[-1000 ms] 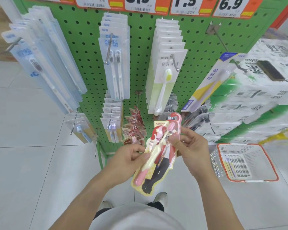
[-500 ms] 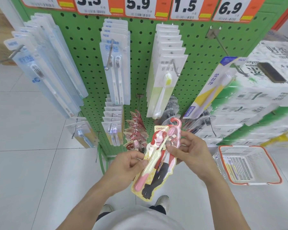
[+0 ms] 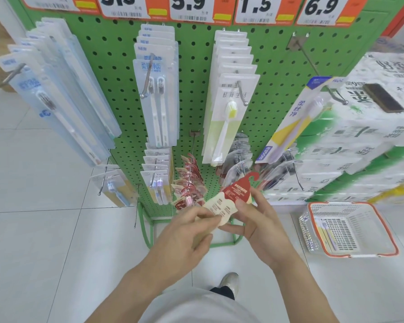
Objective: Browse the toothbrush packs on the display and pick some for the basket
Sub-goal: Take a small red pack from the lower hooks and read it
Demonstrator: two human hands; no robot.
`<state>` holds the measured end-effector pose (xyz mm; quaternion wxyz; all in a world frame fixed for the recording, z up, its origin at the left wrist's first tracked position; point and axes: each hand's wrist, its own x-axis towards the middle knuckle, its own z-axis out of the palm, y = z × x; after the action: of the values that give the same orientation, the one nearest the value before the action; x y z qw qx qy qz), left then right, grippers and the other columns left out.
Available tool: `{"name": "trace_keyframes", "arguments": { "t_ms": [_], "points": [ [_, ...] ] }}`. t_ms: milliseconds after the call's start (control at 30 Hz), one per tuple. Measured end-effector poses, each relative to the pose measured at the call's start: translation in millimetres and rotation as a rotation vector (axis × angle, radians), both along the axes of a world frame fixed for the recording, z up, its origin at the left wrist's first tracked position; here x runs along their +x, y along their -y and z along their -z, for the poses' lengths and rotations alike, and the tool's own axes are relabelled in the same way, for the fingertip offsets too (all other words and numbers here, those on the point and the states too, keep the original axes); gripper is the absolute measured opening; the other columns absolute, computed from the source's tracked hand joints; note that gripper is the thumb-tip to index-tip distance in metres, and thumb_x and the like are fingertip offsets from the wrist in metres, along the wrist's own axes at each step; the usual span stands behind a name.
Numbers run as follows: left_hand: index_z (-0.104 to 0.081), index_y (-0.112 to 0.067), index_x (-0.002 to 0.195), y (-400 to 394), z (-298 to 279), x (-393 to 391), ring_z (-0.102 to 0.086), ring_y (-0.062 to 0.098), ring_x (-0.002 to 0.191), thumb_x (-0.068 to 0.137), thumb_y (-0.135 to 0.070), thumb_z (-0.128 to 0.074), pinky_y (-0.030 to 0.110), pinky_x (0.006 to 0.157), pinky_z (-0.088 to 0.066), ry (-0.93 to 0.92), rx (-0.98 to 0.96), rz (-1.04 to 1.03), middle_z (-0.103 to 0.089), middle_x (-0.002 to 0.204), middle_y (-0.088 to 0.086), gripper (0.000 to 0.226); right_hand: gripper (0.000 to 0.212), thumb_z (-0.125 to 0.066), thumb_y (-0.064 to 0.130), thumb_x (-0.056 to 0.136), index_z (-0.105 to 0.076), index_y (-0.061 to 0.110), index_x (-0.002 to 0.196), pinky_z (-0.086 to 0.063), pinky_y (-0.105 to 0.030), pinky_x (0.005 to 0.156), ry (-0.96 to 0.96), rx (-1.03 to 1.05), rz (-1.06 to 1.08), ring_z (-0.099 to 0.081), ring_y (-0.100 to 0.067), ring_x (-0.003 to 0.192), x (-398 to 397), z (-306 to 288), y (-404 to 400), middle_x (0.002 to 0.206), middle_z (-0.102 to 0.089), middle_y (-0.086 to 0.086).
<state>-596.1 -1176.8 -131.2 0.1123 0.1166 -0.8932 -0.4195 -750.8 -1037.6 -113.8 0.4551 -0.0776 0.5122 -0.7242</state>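
Flipped over now, the kids' toothbrush pack (image 3: 231, 201) shows its printed back at center frame, left hand (image 3: 191, 231) and right hand (image 3: 259, 220) fingers pinching its edges. Looks like label-checking before the basket (image 3: 387, 250), lower right.

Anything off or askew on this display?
One oddity: a dark phone-like slab lies loose on top of the stacked tissue packs at right, not merchandise. The hook under the 6.9 tag carries just one pack, hanging tilted.
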Motion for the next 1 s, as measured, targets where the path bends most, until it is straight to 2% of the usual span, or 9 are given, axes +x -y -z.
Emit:
{"name": "trace_keyframes", "arguments": {
  "t_ms": [100,233,300,367,467,567,767,867,1000],
  "points": [
    [-0.064,-0.040,0.130,4,3,0,-0.038,0.004,0.136,0.093,-0.043,-0.053,0.032,0.110,-0.040,0.009,-0.030,-0.018,-0.044,0.140,-0.020,0.038,0.051,-0.073,0.015,0.085,-0.054,0.006,0.132,-0.061,-0.048,0.076,-0.042,0.026,0.051,-0.071,-0.035,0.098,2,-3,5,0.108,-0.072,-0.021],
    [-0.061,-0.041,0.134,7,-3,0,-0.023,-0.006,0.143,0.095,-0.051,-0.053,0.027,0.116,-0.028,0.050,0.103,-0.114,-0.026,0.148,-0.036,0.042,0.042,-0.064,0.009,0.089,-0.057,0.006,0.130,-0.061,-0.045,0.073,-0.052,0.025,0.064,-0.072,-0.032,0.088,1,-4,5,0.105,-0.072,-0.017],
    [-0.051,-0.041,0.142,10,-5,2,-0.026,-0.007,0.141,0.096,-0.052,-0.050,0.029,0.114,-0.034,0.086,0.095,-0.166,-0.025,0.147,-0.037,0.047,0.035,-0.060,0.003,0.093,-0.059,0.006,0.128,-0.062,-0.042,0.070,-0.058,0.039,0.058,-0.072,-0.032,0.086,-2,-2,2,0.106,-0.072,-0.016],
    [-0.045,-0.042,0.146,14,-8,4,-0.033,-0.006,0.138,0.096,-0.055,-0.053,0.033,0.112,-0.040,0.140,0.117,-0.187,-0.035,0.146,-0.031,0.052,0.035,-0.056,-0.001,0.095,-0.061,0.008,0.128,-0.062,-0.041,0.069,-0.070,0.048,0.047,-0.073,-0.032,0.088,-6,0,-1,0.109,-0.072,-0.016],
    [-0.044,-0.054,0.136,15,-12,5,-0.054,-0.005,0.122,0.094,-0.041,-0.066,0.029,0.098,-0.051,0.227,0.285,-0.176,-0.055,0.130,-0.034,0.050,0.039,-0.058,0.001,0.095,-0.063,0.015,0.131,-0.063,-0.043,0.071,-0.122,0.051,0.033,-0.073,-0.031,0.092,-10,2,-5,0.110,-0.073,-0.014],
    [-0.049,-0.056,0.126,14,-15,5,-0.071,0.002,0.096,0.091,-0.020,-0.074,0.033,0.086,-0.057,0.232,0.430,-0.228,-0.069,0.107,-0.021,0.056,0.046,-0.064,0.007,0.088,-0.063,0.023,0.131,-0.063,-0.045,0.074,-0.201,0.074,0.034,-0.074,-0.026,0.097,-11,7,-8,0.112,-0.075,-0.005],
    [-0.047,-0.056,0.126,9,-18,6,-0.074,0.009,0.083,0.100,-0.010,-0.058,0.030,0.071,-0.057,0.218,0.473,-0.247,-0.068,0.098,-0.015,0.054,0.049,-0.064,-0.003,0.093,-0.060,0.019,0.136,-0.063,-0.043,0.071,-0.306,0.158,0.071,-0.074,-0.026,0.091,-10,9,-8,0.114,-0.075,-0.003],
    [-0.051,-0.052,0.124,10,-18,8,-0.075,0.012,0.082,0.101,-0.010,-0.057,0.027,0.068,-0.057,0.207,0.516,-0.253,-0.068,0.097,-0.008,0.049,0.056,-0.076,-0.002,0.085,-0.063,0.027,0.130,-0.063,-0.050,0.075,-0.422,0.236,0.072,-0.074,-0.033,0.088,-9,10,-5,0.110,-0.076,-0.002],
    [-0.054,-0.045,0.125,8,-19,8,-0.075,0.013,0.080,0.099,-0.006,-0.059,0.025,0.066,-0.057,0.183,0.563,-0.271,-0.068,0.098,0.000,0.046,0.094,-0.094,0.000,0.062,-0.049,0.029,0.139,-0.059,-0.024,0.073,-0.472,0.353,0.049,-0.073,-0.015,0.096,-2,12,-1,0.106,-0.075,0.013]
  ]
}}
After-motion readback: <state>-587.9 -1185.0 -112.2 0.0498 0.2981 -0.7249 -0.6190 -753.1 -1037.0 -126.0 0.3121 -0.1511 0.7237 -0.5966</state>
